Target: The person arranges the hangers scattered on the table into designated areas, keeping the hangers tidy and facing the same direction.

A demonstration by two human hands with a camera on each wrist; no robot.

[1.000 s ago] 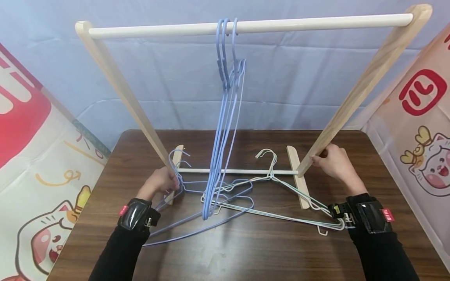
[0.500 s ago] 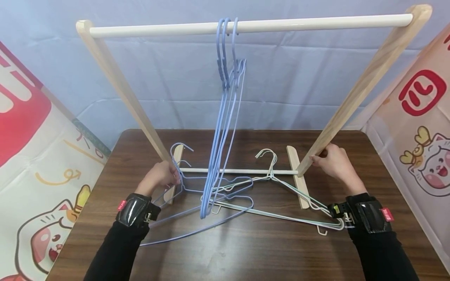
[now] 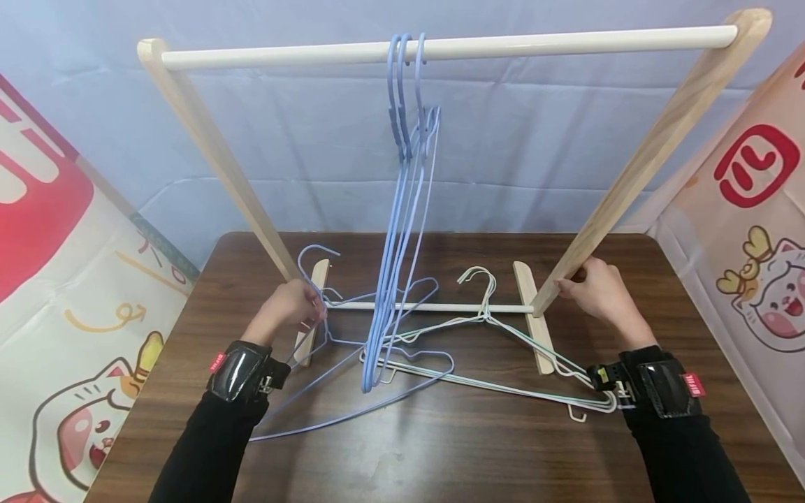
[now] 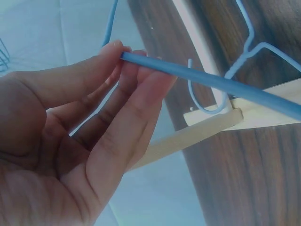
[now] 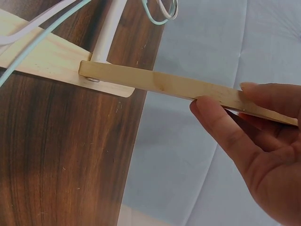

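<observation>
Near the rack's left foot, my left hand [image 3: 286, 311] pinches a blue wire hanger [image 4: 202, 76] between thumb and fingers. The hanger's hook [image 3: 321, 246] rises above that hand, and one arm reaches rightward behind the hanging ones. Another blue hanger [image 3: 377, 403] lies lower on the table, its small hook by the left foot. My right hand [image 3: 600, 300] grips the rack's right wooden post [image 5: 155, 81] low down, thumb on one side and fingers on the other. Three blue hangers [image 3: 401, 105] hang by their hooks from the white top rail [image 3: 566, 44].
Several white and pale green hangers [image 3: 503, 386] lie stacked on the brown table [image 3: 440, 454], under the lower rail [image 3: 453, 307]. The left post [image 3: 214, 150] leans up beside my left hand. Cloth backdrops [image 3: 302, 154] stand behind and at both sides.
My left hand has lifted the blue hanger slightly, raising its hook and far arm apart from the lower blue hanger. My right hand has stayed on the post.
</observation>
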